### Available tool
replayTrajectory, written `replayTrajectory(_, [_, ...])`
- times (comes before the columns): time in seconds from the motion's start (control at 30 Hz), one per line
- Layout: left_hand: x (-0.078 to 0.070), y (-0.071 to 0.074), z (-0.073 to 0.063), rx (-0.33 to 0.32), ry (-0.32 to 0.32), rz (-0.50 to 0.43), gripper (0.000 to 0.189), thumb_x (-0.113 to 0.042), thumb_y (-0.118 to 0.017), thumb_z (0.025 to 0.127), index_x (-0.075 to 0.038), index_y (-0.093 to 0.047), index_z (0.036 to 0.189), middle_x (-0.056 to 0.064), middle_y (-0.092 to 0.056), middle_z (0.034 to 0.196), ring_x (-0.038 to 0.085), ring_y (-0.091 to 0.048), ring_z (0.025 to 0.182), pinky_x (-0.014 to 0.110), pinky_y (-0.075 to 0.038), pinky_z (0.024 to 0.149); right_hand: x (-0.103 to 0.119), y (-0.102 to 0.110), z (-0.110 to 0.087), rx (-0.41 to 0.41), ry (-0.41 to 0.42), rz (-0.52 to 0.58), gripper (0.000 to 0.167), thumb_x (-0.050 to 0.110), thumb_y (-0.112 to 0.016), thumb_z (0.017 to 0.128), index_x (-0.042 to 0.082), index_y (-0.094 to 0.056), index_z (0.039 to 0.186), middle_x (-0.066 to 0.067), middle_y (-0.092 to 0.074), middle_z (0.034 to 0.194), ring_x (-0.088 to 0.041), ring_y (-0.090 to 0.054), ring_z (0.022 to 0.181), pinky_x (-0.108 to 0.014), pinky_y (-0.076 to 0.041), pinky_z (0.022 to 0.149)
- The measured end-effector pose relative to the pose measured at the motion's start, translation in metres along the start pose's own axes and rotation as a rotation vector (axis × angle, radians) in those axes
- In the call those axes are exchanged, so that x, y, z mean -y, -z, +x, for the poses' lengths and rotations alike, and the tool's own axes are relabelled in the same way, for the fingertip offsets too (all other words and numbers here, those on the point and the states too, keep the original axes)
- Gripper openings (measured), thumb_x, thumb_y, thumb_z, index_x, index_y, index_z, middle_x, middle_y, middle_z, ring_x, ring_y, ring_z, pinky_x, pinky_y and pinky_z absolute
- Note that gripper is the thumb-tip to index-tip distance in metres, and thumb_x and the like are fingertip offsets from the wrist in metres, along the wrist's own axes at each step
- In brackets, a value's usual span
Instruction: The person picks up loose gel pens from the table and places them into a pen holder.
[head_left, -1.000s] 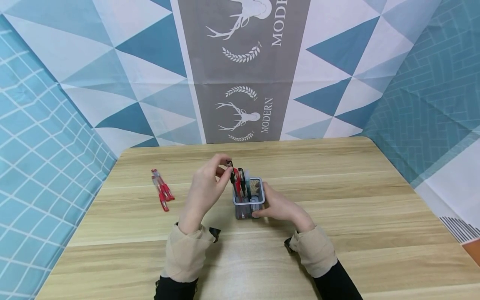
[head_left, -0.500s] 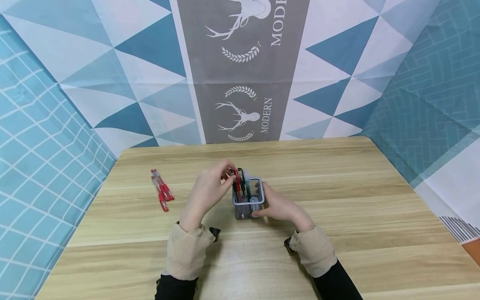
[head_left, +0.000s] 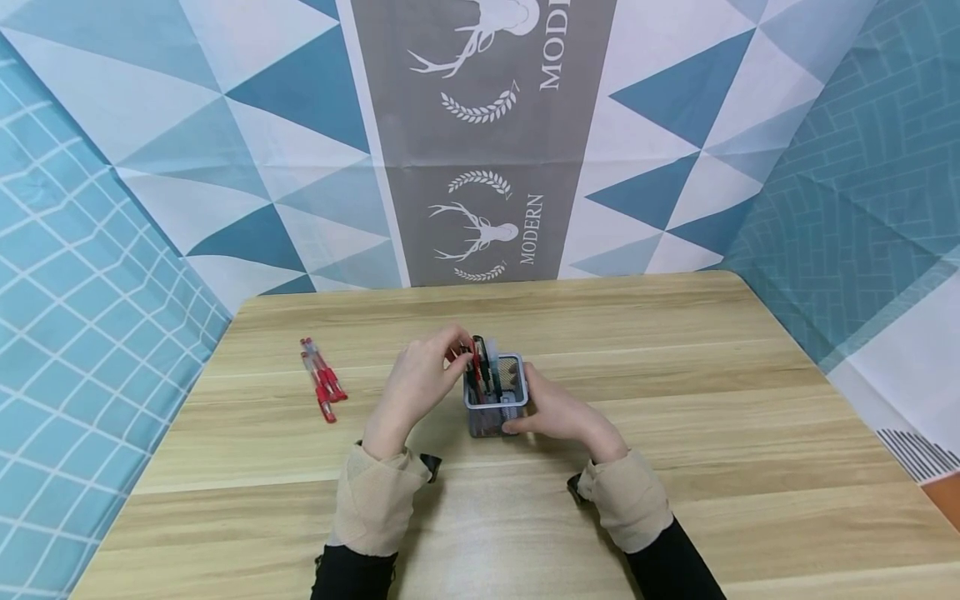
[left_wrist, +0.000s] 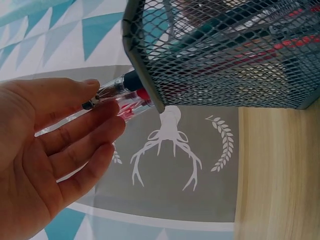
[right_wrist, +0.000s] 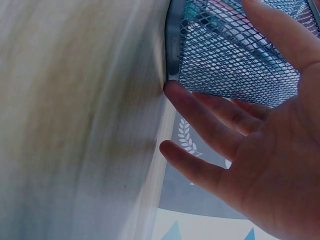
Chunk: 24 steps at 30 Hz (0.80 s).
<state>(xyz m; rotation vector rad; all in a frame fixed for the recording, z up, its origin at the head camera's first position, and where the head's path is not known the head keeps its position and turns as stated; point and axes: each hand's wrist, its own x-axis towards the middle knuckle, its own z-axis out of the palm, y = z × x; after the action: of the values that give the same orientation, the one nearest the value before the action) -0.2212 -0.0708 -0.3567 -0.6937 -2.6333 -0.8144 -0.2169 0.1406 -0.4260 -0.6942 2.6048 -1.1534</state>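
A grey wire-mesh pen holder (head_left: 487, 421) stands upright on the wooden table, with several pens leaning in its left part. My left hand (head_left: 422, 377) is at its left rim. In the left wrist view, the thumb and forefinger pinch the clear end of a black pen (left_wrist: 112, 89), whose dark part passes inside the holder. Just beside it shows a red pen (left_wrist: 132, 105). My right hand (head_left: 558, 408) grips the holder from the right, thumb in front and fingers behind. In the right wrist view, one fingertip touches the holder's bottom edge (right_wrist: 173, 55).
Several red pens (head_left: 322, 379) lie close together on the left of the wooden table (head_left: 712, 417). A patterned cloth backdrop (head_left: 487, 125) rises behind the table's far edge, and blue cloth hangs along both sides.
My left hand has moved down and slightly right, lowering the black pen deeper into the pen holder. The right hand and the holder have stayed in place.
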Motion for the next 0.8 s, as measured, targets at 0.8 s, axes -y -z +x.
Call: replayTrajectory(0.8, [-0.0003, 0.0010, 0.0009, 0.030, 0.033, 0.034, 0.012, -0.016, -0.057, 0.088, -0.012, -0.061, 0.098, 0.002, -0.067, 0.088, 0.014, -0.061, 0.070, 0.028, -0.049, 0.062, 0.0005, -0.0002, 0.0001, 0.001, 0.005, 0.000, 0.088, 0.022, -0.077, 0.069, 0.006, -0.025, 0.137, -0.012, -0.050, 0.126, -0.026, -0.049, 0.116, -0.044, -0.036, 0.101])
